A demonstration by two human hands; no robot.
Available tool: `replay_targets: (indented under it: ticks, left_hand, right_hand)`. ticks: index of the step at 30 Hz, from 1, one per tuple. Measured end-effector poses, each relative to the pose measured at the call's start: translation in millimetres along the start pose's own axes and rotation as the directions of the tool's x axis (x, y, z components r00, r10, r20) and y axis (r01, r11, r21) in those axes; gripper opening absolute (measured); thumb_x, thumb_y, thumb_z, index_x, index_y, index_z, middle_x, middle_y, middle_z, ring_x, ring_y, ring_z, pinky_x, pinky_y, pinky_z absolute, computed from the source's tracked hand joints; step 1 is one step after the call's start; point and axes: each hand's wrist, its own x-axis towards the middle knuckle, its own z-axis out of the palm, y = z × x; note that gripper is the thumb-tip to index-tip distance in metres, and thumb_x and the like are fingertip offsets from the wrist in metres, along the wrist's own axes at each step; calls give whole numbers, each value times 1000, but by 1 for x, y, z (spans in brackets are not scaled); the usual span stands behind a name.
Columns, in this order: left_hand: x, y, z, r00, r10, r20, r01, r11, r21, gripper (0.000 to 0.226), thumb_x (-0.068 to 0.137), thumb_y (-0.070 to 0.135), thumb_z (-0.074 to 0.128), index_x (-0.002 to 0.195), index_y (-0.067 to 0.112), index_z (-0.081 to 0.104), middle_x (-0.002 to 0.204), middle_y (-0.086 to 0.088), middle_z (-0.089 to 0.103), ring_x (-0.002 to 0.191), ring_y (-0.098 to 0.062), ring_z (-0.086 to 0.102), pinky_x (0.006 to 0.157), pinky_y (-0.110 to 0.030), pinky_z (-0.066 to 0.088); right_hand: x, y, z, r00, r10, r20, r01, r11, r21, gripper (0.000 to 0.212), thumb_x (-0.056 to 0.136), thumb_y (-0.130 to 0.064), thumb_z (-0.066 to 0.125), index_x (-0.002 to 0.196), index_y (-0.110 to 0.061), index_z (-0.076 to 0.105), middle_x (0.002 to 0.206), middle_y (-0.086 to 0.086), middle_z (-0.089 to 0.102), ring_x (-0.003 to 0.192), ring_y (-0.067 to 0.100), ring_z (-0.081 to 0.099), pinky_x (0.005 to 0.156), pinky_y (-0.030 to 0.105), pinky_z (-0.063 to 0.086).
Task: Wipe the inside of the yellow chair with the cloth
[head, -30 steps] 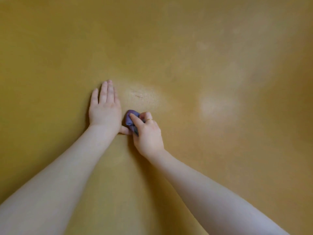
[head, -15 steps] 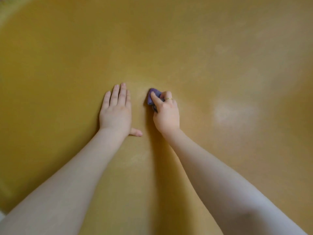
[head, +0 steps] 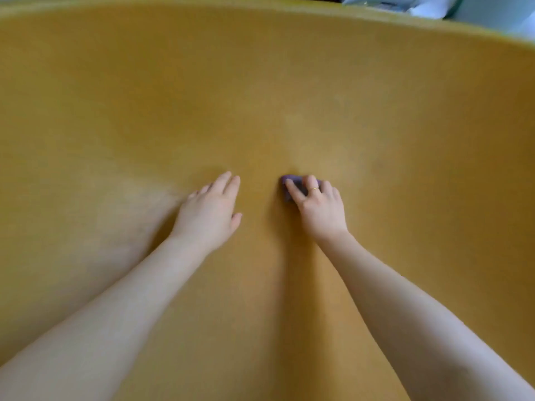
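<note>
The curved inside of the yellow chair [head: 289, 96] fills nearly the whole view. My right hand [head: 320, 208] presses a small bunched purple cloth [head: 289, 183] against the chair surface, fingers curled over it; only its left edge shows. A thin ring sits on one finger. My left hand [head: 211, 211] lies flat on the yellow surface to the left, fingers together and pointing away from me, holding nothing. A gap of bare yellow separates the two hands.
The chair's rim [head: 376, 17] arcs across the top of the view. Beyond it at the top right show pale white and bluish things [head: 434, 4], too blurred to identify. Both forearms reach in from the bottom corners.
My right hand has slid the cloth away from my left hand, up and to the right. The view has pulled back, so the chair's rim now shows at the top.
</note>
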Motion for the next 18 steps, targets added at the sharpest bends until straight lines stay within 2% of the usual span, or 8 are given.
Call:
replay_targets:
  ticks: [2,3,6,8,10,14,16,18]
  left_hand:
    - [17,19,-3,999,39,-20,-40,998,-50,61,95,34,46,148,19,19,158,2,-6,134,-29,33,100,-36,37]
    - [28,30,-5,997,70,-44,-72,996,-46,61,95,34,46,148,19,19,157,2,-12,135,-29,31,100,-35,37]
    - [74,62,-15,970,172,-169,-169,985,37,82,90,38,56,150,16,5,155,-4,-23,145,-24,7,113,-33,21]
    - [108,80,-26,953,193,-234,-180,981,75,104,81,42,67,150,12,-4,154,-9,-23,145,-25,-6,117,-34,7]
    - [137,93,-34,959,151,-240,-136,988,76,116,75,44,71,148,10,-12,153,-13,-25,144,-27,-14,117,-35,0]
    - [160,99,-23,968,76,-241,-46,991,129,124,73,52,69,145,10,-23,151,-16,-29,142,-29,-22,115,-36,-9]
    - [162,96,-16,963,91,-254,-57,989,136,123,72,54,67,145,11,-22,151,-15,-29,142,-28,-22,114,-35,-10]
    - [163,95,-15,959,86,-269,-58,992,111,126,70,54,70,145,11,-22,152,-14,-27,142,-28,-20,114,-35,-11]
  right_hand:
    - [18,44,-19,983,147,-112,-149,989,-13,49,72,-7,34,109,-12,67,88,21,61,56,31,52,52,31,45]
    - [26,63,-31,969,174,-177,-179,984,-16,48,72,-2,39,110,-12,66,89,22,61,56,31,50,52,31,43]
    - [51,99,-62,957,65,-284,-88,994,-71,46,71,2,52,113,-12,64,93,21,61,56,30,48,51,30,41]
    - [72,107,-69,953,-13,-303,-25,992,-121,44,75,-2,45,113,-11,64,94,20,62,56,28,48,49,29,41]
    - [95,110,-62,944,-36,-328,-16,988,-153,43,77,-6,41,113,-11,64,96,19,60,55,28,49,49,30,41]
    - [131,97,-31,904,-65,-423,10,991,-131,37,82,-9,46,115,-7,63,106,14,37,58,27,50,52,33,44]
    - [135,94,-24,882,-77,-465,19,992,-128,35,84,-10,48,117,-10,62,107,12,36,60,28,50,53,33,42]
    - [131,104,-28,871,-137,-471,39,976,-213,36,86,-11,48,118,-17,62,107,9,37,62,27,51,55,33,38]
